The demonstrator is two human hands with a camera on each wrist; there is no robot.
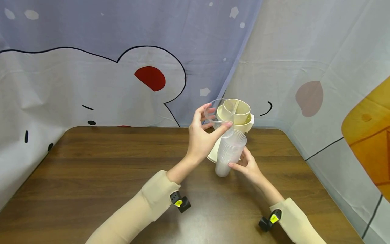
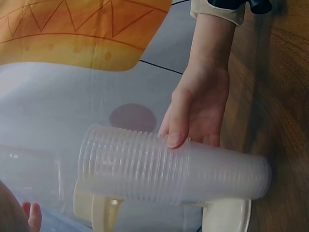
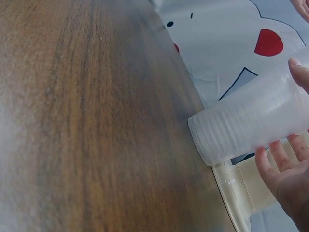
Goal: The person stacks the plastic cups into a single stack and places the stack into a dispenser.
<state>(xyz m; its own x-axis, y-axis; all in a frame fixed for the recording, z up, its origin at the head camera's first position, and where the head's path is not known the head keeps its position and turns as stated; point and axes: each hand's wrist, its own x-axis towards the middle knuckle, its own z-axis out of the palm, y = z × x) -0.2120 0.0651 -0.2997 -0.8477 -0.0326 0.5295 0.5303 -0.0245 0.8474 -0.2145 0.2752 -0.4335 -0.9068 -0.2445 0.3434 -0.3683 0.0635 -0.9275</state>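
Note:
In the head view my left hand (image 1: pixel 201 138) holds a single clear plastic cup (image 1: pixel 226 129), thumb on one side of it and fingers on the other. The cup is just above the mouth of a tilted stack of clear plastic cups (image 1: pixel 229 154). My right hand (image 1: pixel 249 166) grips that stack from the right. The left wrist view shows the thumb of the right hand (image 2: pixel 200 104) along the side of the stack (image 2: pixel 140 166). Part of the left hand (image 2: pixel 17 212) and the single cup (image 2: pixel 31 174) appear at that view's left edge.
Behind the hands stands a cream-coloured holder (image 1: pixel 246 117) with round, open-topped compartments and a pale base (image 1: pixel 213 153). It is partly hidden by the cups. Beneath is a brown wooden table (image 1: pixel 122 169); a printed curtain (image 1: pixel 122 91) hangs along its back and right side.

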